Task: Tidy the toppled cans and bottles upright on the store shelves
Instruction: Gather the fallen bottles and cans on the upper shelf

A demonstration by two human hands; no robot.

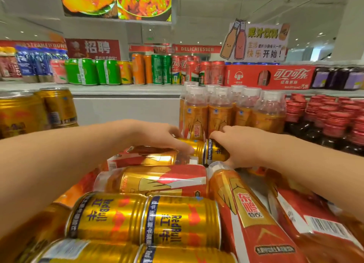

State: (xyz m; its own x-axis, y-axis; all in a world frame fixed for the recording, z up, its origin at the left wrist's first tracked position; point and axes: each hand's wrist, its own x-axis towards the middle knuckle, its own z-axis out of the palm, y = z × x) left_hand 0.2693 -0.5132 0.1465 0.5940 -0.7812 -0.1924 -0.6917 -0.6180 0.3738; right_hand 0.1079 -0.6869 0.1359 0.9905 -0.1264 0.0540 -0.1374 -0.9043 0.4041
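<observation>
A heap of toppled drinks fills the shelf in front of me: gold Red Bull cans point(145, 219) on their sides and orange bottles with red labels point(157, 182) lying flat. At the back of the heap lie two more gold cans end to end. My left hand point(157, 136) curls over the left can point(197, 146), fingers draped across its top. My right hand point(242, 144) wraps around the right can point(216, 151). Another flat bottle point(250, 209) lies below my right forearm.
Upright orange bottles point(226, 113) stand just behind my hands. Upright gold cans point(39, 109) stand at the left, red-capped dark bottles point(331, 121) at the right. A higher shelf point(122, 89) carries green, orange and red cans and a red cola carton point(269, 76).
</observation>
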